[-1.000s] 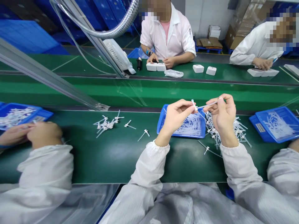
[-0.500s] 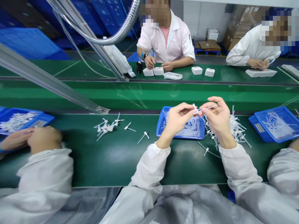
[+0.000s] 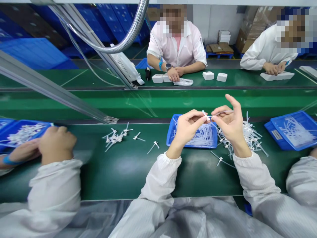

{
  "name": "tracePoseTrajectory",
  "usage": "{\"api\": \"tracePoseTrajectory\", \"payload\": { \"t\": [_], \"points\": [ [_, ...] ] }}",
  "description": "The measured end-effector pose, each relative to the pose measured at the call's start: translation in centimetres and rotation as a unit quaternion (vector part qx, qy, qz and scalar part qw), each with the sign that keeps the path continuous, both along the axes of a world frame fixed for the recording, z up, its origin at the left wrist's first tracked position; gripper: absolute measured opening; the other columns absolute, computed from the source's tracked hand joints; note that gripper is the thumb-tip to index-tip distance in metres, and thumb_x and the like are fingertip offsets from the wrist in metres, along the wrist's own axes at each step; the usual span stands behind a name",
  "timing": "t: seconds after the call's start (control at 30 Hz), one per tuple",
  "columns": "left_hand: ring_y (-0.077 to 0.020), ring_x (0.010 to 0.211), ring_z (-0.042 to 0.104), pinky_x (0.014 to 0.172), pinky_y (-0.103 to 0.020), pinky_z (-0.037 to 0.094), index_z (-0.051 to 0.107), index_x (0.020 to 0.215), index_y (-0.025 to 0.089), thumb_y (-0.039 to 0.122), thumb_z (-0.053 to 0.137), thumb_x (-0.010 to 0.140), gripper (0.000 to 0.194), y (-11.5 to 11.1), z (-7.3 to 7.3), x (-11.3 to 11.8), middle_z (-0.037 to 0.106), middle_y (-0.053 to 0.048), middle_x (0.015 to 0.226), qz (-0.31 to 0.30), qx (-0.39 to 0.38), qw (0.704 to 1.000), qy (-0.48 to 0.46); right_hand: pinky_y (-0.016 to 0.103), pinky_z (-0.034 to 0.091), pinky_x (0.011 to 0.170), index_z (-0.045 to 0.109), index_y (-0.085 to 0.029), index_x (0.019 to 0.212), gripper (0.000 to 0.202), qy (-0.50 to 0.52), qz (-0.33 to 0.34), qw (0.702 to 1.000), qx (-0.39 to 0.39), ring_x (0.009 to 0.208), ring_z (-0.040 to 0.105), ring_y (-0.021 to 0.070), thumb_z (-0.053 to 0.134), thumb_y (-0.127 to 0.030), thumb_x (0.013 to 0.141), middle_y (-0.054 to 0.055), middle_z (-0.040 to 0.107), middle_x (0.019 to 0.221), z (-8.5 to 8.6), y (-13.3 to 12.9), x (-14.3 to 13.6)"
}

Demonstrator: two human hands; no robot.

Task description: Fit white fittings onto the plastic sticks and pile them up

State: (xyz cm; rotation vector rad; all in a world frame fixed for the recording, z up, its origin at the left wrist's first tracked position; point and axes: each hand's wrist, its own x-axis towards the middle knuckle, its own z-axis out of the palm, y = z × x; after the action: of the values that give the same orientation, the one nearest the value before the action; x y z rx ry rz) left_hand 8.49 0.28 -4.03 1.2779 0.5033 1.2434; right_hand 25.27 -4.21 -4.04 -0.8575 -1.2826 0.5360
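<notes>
With the left hand (image 3: 186,127), pinching a white connector (image 3: 208,118); with the right hand (image 3: 231,127), a thin tube (image 3: 228,111), over the blue tray (image 3: 195,145). Best gripped near the ends, steady and aligned; hard to tell whether joined.

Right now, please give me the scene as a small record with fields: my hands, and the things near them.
left hand: left hand pinches small white fitting
right hand: right hand pinches thin tube, one end by the fitting
joint: fingers hide whether fully joined
below hands: blue tray of tubes
right of tray: pile of fittings with tubes
left of tray: two single pieces, then smaller pile
across: person at white boxes
</notes>
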Motion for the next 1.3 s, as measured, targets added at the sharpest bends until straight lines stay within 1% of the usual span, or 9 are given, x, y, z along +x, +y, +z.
{"api": "tracePoseTrajectory", "payload": {
  "t": [0.1,0.2,0.37,0.57,0.67,0.8,1.0,1.1,1.3],
  "points": [
    [-0.0154,0.074,0.077,0.076,-0.031,0.066,0.081,0.084,0.018,0.039,0.096,0.08,0.027,0.0,0.1,-0.1,0.078,-0.004,0.088,0.003,0.008,1.0,0.0,0.038,0.07,0.082,0.036,-0.047,0.163,0.099,0.043,-0.013,0.999,-0.024,0.084,0.077,0.0195,0.093,-0.047,0.083,0.0,0.079,0.109,0.6,-0.4,-0.2],
    [-0.0158,0.074,0.077,0.077,-0.031,0.066,0.081,0.085,0.018,0.04,0.096,0.081,0.028,0.0,0.0,-0.1,0.078,-0.004,0.087,-0.001,0.008,1.0,0.008,0.038,0.071,0.082,0.034,-0.048,0.164,0.107,0.073,-0.033,0.996,-0.048,0.083,0.077,0.0199,0.098,-0.042,0.078,0.001,0.079,0.113,1.4,-1.1,-0.5],
    [-0.0162,0.075,0.077,0.077,-0.032,0.066,0.081,0.087,0.018,0.042,0.096,0.08,0.029,0.0,-0.3,0.1,0.079,-0.004,0.087,-0.011,0.007,1.0,0.011,0.039,0.072,0.078,0.038,-0.045,0.164,0.106,0.094,-0.008,0.994,-0.062,0.074,0.076,0.0196,0.098,-0.043,0.077,0.0,0.08,0.102,1.2,-1.2,-1.2],
    [-0.0159,0.073,0.076,0.076,-0.033,0.065,0.081,0.084,0.018,0.041,0.096,0.08,0.027,-0.1,-0.1,0.1,0.079,-0.004,0.088,0.005,0.002,1.0,0.016,0.034,0.07,0.074,0.02,-0.047,0.172,0.114,0.118,-0.026,0.991,-0.049,0.068,0.074,0.0162,0.092,-0.041,0.084,-0.007,0.077,0.09,0.6,-0.2,-0.6],
    [-0.0154,0.073,0.076,0.076,-0.032,0.066,0.08,0.084,0.018,0.039,0.095,0.08,0.026,-0.2,-0.1,0.2,0.078,-0.004,0.088,0.005,0.006,1.0,0.008,0.033,0.069,0.076,0.024,-0.048,0.171,0.107,0.105,-0.034,0.993,-0.037,0.07,0.072,0.0156,0.089,-0.037,0.087,-0.006,0.076,0.091,1.0,-0.5,-0.4],
    [-0.0161,0.076,0.077,0.079,-0.032,0.066,0.082,0.088,0.018,0.039,0.095,0.081,0.025,-0.4,-0.5,0.5,0.077,-0.003,0.085,-0.015,0.001,1.0,0.009,0.036,0.07,0.075,0.048,-0.044,0.162,0.085,0.05,0.002,0.996,-0.073,0.077,0.073,0.0186,0.089,-0.036,0.087,-0.002,0.077,0.096,1.0,-0.9,-0.6],
    [-0.0169,0.077,0.079,0.08,-0.033,0.068,0.081,0.087,0.019,0.039,0.096,0.081,0.026,-0.4,-0.7,0.8,0.079,-0.004,0.092,-0.003,-0.01,1.0,-0.009,0.034,0.069,0.08,0.077,-0.031,0.123,0.036,0.045,-0.037,0.996,-0.069,0.082,0.077,0.0168,0.087,-0.029,0.089,0.0,0.08,0.1,0.4,-0.6,0.3],
    [-0.017,0.077,0.08,0.081,-0.033,0.069,0.082,0.087,0.019,0.039,0.096,0.081,0.026,-0.4,-0.6,0.8,0.08,-0.005,0.093,0.004,-0.011,1.0,-0.006,0.035,0.07,0.085,0.077,-0.028,0.109,0.025,0.055,-0.048,0.994,-0.077,0.087,0.08,0.0179,0.089,-0.028,0.087,0.001,0.08,0.099,0.2,-0.5,0.3],
    [-0.0181,0.082,0.08,0.082,-0.035,0.069,0.082,0.087,0.02,0.04,0.097,0.079,0.026,-0.7,-0.6,1.2,0.08,-0.003,0.09,0.022,-0.01,0.999,-0.027,0.033,0.069,0.082,0.07,-0.027,0.102,0.028,0.091,-0.027,0.992,-0.085,0.089,0.081,0.0181,0.091,-0.032,0.085,0.0,0.08,0.094,-0.3,-0.3,-0.8]
  ]
}}
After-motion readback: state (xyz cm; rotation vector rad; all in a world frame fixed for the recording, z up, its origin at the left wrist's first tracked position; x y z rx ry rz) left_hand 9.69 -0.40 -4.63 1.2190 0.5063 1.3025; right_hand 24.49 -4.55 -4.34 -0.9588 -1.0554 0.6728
